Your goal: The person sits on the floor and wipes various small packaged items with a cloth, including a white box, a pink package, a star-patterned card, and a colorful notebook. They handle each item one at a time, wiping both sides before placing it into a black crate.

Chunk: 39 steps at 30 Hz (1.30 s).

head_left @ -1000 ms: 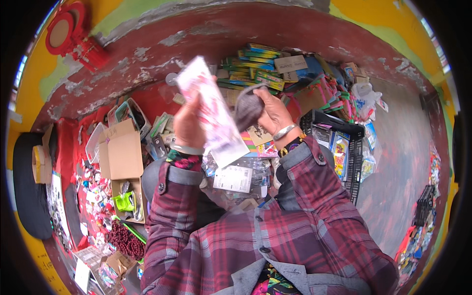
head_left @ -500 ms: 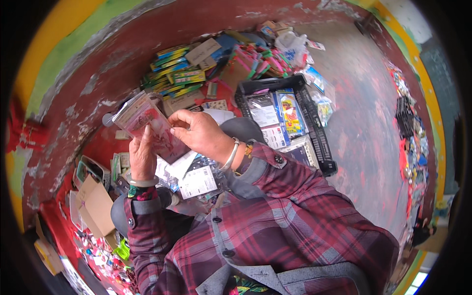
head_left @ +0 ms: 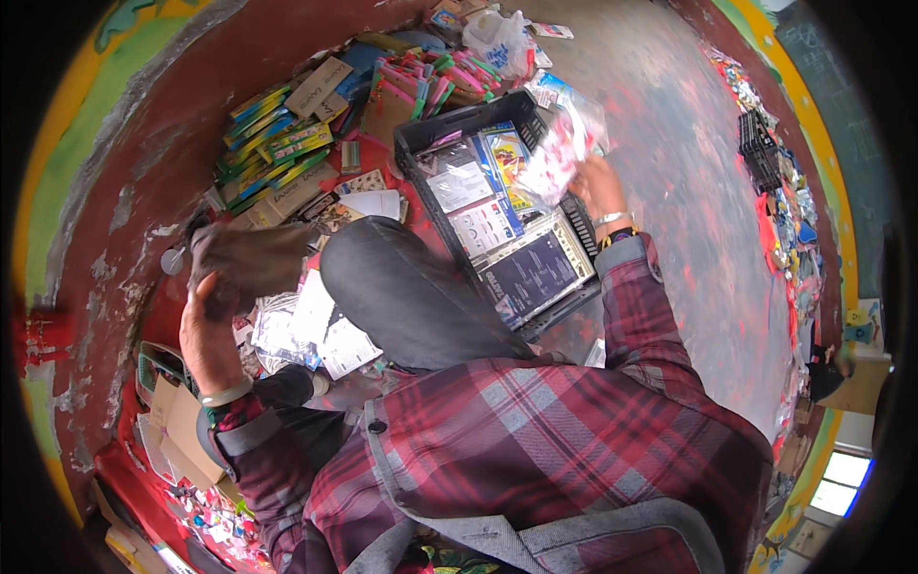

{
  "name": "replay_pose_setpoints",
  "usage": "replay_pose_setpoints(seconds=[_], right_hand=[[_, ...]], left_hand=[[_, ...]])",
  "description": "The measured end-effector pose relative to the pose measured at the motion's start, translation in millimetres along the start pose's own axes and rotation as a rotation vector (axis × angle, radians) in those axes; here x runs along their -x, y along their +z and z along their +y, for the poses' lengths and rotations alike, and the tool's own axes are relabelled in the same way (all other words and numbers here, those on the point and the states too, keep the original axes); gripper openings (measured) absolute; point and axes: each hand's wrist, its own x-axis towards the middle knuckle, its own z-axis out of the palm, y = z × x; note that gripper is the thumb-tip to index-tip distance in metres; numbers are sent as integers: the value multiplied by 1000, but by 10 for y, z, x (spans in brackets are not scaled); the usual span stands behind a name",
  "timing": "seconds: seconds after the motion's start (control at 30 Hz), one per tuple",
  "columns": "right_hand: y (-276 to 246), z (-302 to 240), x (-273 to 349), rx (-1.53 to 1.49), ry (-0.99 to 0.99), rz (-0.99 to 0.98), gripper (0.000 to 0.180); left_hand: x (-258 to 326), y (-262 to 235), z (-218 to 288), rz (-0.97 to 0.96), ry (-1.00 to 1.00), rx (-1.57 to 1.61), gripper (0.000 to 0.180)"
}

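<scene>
My left hand (head_left: 210, 344) is raised at the left, closed on a dark brown flat packet (head_left: 253, 258) that is smeared by motion. My right hand (head_left: 601, 187) reaches out to the right with a clear plastic packet (head_left: 562, 158) pinched in its fingers. Red and white printing or contents show through this blurred packet. It hangs over the far right edge of a black plastic crate (head_left: 583, 225). Inside the crate lie flat packs: a blue and yellow one (head_left: 507, 158), white cards, and a dark sheet pack (head_left: 540, 277).
Yellow and green boxes (head_left: 277, 143) are heaped by the wall, beside pink and green tubes (head_left: 430, 81). White-labelled plastic packets (head_left: 344, 346) lie near my knee (head_left: 402, 287). A cardboard box (head_left: 182, 435) stands at the lower left. Small goods (head_left: 789, 230) line the right wall.
Both hands were together on a reddish packet; now they are wide apart. My right hand has swung right over the crate with a clear packet; my left has moved left with a dark one.
</scene>
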Motion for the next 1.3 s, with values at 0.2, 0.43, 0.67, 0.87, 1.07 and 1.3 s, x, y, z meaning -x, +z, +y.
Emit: replay_pose_setpoints(seconds=[0.2,0.43,0.67,0.87,1.07,1.3], right_hand=[[-980,1551,222,-372,403,301,22],[-1018,2310,297,-152,594,383,23],[-671,2297,-265,-228,523,459,24],[-635,2364,-712,303,342,223,29],[-159,1963,-824,552,245,229,42],[-133,2861,-723,1275,-130,-191,11]], left_hand=[[169,-447,-171,79,-112,127,33],[225,-602,-481,215,-258,74,27],[265,-758,-692,223,-295,43,27],[172,-721,-793,328,-359,-70,33],[208,-814,-867,309,-374,-98,34],[256,-591,-792,374,-375,-151,32]])
